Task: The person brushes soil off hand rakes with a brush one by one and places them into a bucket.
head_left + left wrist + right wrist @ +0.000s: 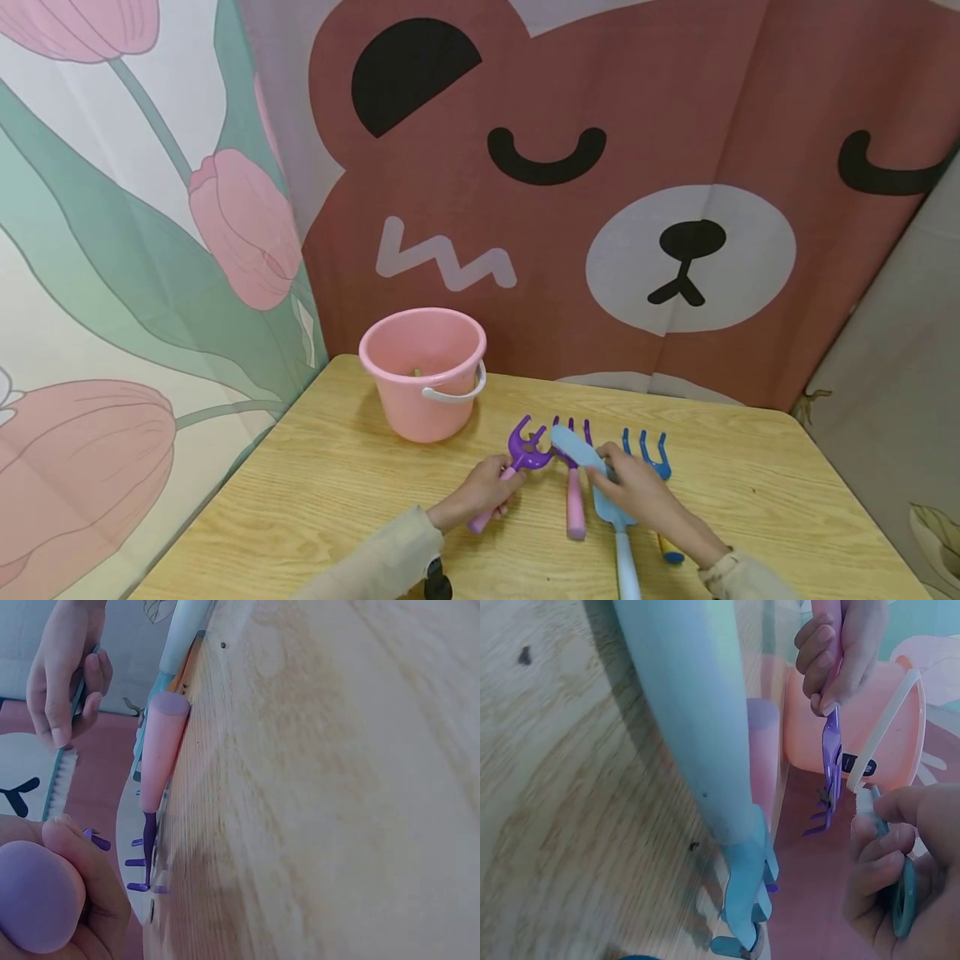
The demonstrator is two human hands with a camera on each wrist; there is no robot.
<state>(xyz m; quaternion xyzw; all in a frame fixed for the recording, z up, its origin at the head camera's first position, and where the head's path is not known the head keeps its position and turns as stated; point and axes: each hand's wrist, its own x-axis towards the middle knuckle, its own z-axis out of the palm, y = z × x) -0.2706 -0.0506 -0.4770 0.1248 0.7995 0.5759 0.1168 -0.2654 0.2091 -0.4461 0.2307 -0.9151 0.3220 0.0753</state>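
- Head view: my left hand [486, 492] grips a fork [528, 457] by its pink handle, fingers curled round it; its glossy purple prongs point up and away from me, above the table [742, 517].
- Here too, my right hand [633, 483] pinches a light blue brush [576, 446], its tip close to the prongs; whether they touch, I cannot tell.
- Beside these lie a purple rake [574, 500] with a pink handle and a blue rake [656, 465]; the pink bucket [423, 412] stands farther back, to the left.
- Left wrist view: I see the rounded, lilac-tinted butt of the fork's handle in my fist, and the brush's white bristles.
- Right wrist view: the bucket bears a dark label [859, 765], its writing too small to read; my right fingers curl round the brush's looped handle, bristles facing the fork.
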